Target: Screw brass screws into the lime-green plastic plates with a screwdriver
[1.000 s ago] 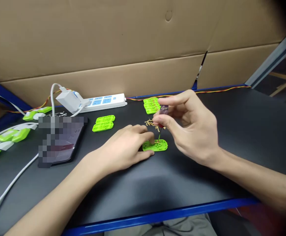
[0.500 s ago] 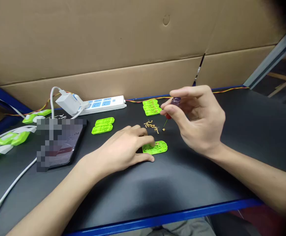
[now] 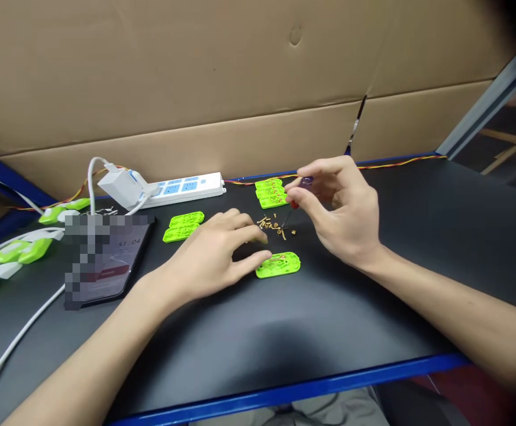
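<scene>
My right hand (image 3: 344, 210) pinches a small screwdriver (image 3: 306, 181) by its purple-and-red handle. Its thin shaft slants down to a loose pile of small brass-coloured metal pieces (image 3: 267, 223), where the tip seems to touch. A single gold piece (image 3: 293, 232) lies just right of the pile. My left hand (image 3: 222, 251) is open, fingers apart and bent over the table. Its thumb reaches the left end of a lime-green plastic shell half (image 3: 284, 266), lying inner side up with a coppery strip inside; whether the thumb presses on it I cannot tell.
Two green shells (image 3: 182, 228) lie left of my left hand; several more (image 3: 271, 194) are stacked side by side behind the pile. A power strip (image 3: 191, 188) with a charger (image 3: 122, 186), a phone (image 3: 120, 260) and white cables occupy the left. A slim dark-tipped tool (image 3: 355, 125) leans against the cardboard (image 3: 222, 77).
My right hand has moved left, bringing the screwdriver tip from the single gold piece to the pile. My left fingers have lifted off the green shell and drawn back left.
</scene>
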Tool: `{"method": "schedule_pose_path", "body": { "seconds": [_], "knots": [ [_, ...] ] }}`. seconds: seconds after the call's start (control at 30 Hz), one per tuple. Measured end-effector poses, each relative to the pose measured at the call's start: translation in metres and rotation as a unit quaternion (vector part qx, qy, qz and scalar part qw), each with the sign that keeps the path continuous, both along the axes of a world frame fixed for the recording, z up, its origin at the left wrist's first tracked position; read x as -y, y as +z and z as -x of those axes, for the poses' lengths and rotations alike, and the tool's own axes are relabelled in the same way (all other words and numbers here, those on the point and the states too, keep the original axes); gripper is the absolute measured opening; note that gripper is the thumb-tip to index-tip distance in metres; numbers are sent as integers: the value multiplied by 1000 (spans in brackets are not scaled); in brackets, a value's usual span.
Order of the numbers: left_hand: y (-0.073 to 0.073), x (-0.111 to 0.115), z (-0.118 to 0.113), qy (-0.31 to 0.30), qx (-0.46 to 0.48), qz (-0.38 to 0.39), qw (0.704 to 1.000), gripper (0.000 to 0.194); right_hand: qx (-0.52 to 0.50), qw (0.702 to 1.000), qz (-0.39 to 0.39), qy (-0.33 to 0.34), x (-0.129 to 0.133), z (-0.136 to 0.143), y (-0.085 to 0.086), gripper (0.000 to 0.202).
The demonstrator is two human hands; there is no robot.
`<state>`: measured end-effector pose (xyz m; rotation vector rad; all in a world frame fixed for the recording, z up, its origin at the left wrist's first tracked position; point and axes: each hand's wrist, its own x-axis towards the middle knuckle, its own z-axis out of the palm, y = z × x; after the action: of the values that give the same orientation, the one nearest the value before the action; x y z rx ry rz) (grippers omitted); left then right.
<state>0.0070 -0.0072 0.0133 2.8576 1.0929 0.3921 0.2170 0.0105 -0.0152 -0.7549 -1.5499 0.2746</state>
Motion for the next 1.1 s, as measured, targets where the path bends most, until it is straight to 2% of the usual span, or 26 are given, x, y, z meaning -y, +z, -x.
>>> {"method": "schedule_pose_path", "body": {
  "seconds": [0.33,0.53,0.83,1.1],
  "knots": [
    [-11,-12,6,45,-7,-25,999,20,2,1000,2,27,6,5,2,20],
    [-16,-13,3,40,9,-4,999,21,-37,995,7,93,13,9,3,22],
    [-21,-14,-1,4,24,11,1000,18,-71,988,31,135,23,15,6,22],
    [-21,-17,1,1,10,9,1000,16,-74,994,-7,77,16,10,9,20]
  ]
}}
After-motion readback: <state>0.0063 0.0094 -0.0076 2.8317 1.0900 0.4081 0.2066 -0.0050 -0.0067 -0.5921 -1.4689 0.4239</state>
